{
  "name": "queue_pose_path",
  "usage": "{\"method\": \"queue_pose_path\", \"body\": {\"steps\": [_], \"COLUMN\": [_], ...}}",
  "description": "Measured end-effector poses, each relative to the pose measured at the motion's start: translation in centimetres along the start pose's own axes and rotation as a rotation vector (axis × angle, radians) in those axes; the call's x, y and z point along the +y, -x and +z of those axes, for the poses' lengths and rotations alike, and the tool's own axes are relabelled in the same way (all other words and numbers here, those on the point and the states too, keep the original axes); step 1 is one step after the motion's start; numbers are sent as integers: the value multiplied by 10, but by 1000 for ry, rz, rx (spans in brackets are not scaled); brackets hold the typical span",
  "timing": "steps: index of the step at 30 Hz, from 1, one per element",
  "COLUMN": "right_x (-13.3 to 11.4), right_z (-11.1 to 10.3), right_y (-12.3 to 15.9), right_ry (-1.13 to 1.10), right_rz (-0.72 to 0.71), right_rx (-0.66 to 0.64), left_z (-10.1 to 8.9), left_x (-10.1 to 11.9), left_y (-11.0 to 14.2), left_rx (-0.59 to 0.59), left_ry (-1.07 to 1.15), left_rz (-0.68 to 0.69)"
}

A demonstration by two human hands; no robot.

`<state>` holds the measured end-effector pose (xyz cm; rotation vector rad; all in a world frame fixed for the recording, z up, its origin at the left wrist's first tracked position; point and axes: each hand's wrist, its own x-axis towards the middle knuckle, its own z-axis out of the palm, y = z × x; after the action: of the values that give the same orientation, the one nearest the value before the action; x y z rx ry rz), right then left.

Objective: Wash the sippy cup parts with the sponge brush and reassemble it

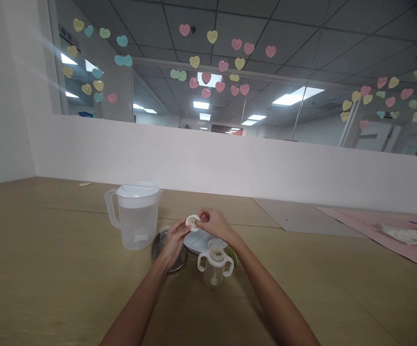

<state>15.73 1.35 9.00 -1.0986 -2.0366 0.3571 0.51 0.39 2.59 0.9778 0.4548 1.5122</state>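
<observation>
Between my two hands is a small white round bottle cap, its hollow side facing me. My left hand grips its left edge, and the fingers of my right hand pinch it from the right. Below them stands an upright clear baby bottle with two white handles and an uncovered neck. A white plate lies behind the bottle. Under my left hand is a dark round metal tray, partly hidden, with a clear dome-shaped cover at its back edge.
A lidded translucent pitcher stands left of the tray. Something green shows beside the bottle, partly hidden by my right arm. A pink sheet with a plastic packet lies far right. A wall with a window closes off the table's back.
</observation>
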Motion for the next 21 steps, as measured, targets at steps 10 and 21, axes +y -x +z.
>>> {"method": "queue_pose_path", "body": {"steps": [10,21], "right_x": [-6,7], "right_z": [-3,4], "right_y": [4,-5], "right_ry": [-162,-307], "right_rz": [18,108], "right_rx": [-112,-132], "left_z": [3,2], "left_x": [2,0], "left_y": [4,4], "left_rx": [-11,-97], "left_ry": [-13,174], "left_rz": [-53,-201]}}
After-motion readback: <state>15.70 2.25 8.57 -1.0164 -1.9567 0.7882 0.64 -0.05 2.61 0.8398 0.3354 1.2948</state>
